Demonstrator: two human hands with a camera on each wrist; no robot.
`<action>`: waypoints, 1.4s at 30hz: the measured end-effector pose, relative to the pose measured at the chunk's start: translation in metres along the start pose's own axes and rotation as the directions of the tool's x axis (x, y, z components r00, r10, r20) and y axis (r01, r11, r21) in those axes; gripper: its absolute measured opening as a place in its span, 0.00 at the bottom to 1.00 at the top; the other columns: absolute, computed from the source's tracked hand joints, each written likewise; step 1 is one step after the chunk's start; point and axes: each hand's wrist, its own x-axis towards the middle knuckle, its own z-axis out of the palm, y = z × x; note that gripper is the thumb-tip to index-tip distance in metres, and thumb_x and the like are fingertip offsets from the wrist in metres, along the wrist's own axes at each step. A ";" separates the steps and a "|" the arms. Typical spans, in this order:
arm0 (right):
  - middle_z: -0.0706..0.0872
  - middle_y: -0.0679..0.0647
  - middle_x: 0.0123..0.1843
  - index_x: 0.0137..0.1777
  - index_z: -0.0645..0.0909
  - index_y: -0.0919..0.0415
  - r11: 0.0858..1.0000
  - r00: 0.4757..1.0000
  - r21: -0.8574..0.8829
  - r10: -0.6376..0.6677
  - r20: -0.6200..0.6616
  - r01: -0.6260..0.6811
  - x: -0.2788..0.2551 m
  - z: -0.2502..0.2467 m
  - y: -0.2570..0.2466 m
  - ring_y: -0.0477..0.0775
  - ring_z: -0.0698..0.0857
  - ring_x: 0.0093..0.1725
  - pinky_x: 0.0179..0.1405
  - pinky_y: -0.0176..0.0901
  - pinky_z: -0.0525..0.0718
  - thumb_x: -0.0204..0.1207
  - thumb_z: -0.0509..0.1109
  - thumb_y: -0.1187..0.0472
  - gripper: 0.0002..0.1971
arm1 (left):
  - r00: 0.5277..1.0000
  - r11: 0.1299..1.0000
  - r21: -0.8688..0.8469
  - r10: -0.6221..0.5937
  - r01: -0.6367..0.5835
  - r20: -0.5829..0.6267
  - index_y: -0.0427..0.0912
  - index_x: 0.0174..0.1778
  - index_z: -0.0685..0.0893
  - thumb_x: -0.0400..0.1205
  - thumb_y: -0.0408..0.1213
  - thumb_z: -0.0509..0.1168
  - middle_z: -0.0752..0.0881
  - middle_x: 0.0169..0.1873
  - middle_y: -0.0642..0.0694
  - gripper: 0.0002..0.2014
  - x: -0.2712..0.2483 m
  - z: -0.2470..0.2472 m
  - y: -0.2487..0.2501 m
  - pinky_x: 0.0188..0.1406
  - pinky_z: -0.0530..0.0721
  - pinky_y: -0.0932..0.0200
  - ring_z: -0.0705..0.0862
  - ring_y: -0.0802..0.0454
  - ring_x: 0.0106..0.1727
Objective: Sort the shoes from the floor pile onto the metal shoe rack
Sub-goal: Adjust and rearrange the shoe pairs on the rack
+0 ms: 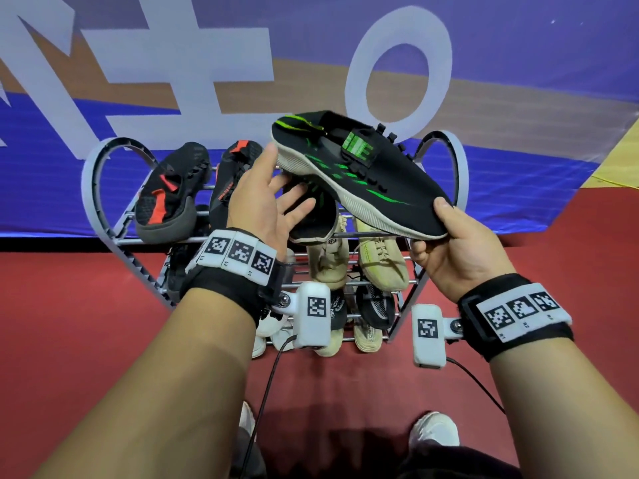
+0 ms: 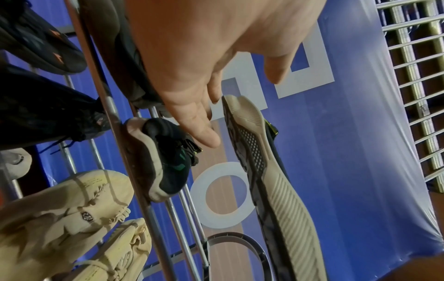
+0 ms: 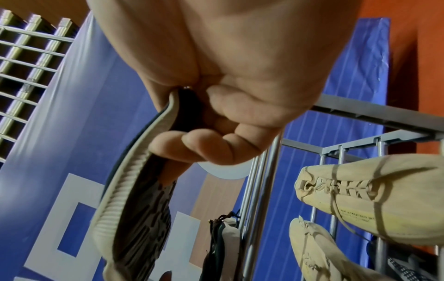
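A black sneaker with green stripes and a pale sole (image 1: 363, 171) hangs tilted above the metal shoe rack (image 1: 100, 188). My right hand (image 1: 432, 233) grips its toe, fingers curled under the sole (image 3: 134, 209) and thumb on top. Near its heel, my left hand (image 1: 283, 178) is open with straight fingers (image 2: 204, 133), the thumb at the heel edge. Whether it touches is unclear. The matching sneaker (image 1: 311, 219) lies on the top shelf just below, also visible in the left wrist view (image 2: 168, 167).
A black-and-red pair (image 1: 169, 195) fills the top shelf's left side. A beige pair (image 1: 380, 257) sits on the middle shelf, with white and dark shoes on lower shelves. A blue banner hangs behind the rack. Red floor and my white-shod feet (image 1: 434, 430) are below.
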 end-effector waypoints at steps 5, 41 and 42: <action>0.91 0.57 0.48 0.68 0.83 0.63 1.000 1.000 -0.029 0.000 0.026 0.001 -0.001 0.000 0.000 0.50 0.81 0.31 0.22 0.35 0.77 0.89 0.64 0.53 0.16 | 0.998 0.998 -0.058 0.033 -0.036 -0.057 0.45 0.68 0.84 0.82 0.53 0.71 0.92 0.57 0.43 0.22 0.003 -0.006 0.003 0.50 0.91 0.42 0.93 0.42 0.54; 0.83 0.59 0.76 0.83 0.69 0.48 0.951 0.967 0.228 -0.235 0.099 0.208 0.012 0.073 0.013 0.65 0.85 0.69 0.65 0.68 0.85 0.85 0.61 0.75 0.31 | 0.954 0.928 0.372 -0.119 0.008 0.277 0.35 0.59 0.85 0.68 0.20 0.60 0.85 0.49 0.33 0.23 -0.019 -0.020 -0.001 0.48 0.80 0.47 0.83 0.39 0.48; 0.83 0.60 0.77 0.84 0.68 0.49 0.951 0.964 0.228 -0.239 0.112 0.209 0.012 0.074 0.013 0.66 0.84 0.71 0.67 0.68 0.85 0.85 0.61 0.76 0.32 | 0.954 0.929 0.369 -0.122 0.013 0.273 0.36 0.56 0.85 0.69 0.20 0.60 0.86 0.48 0.34 0.21 -0.018 -0.020 0.000 0.46 0.80 0.49 0.84 0.41 0.46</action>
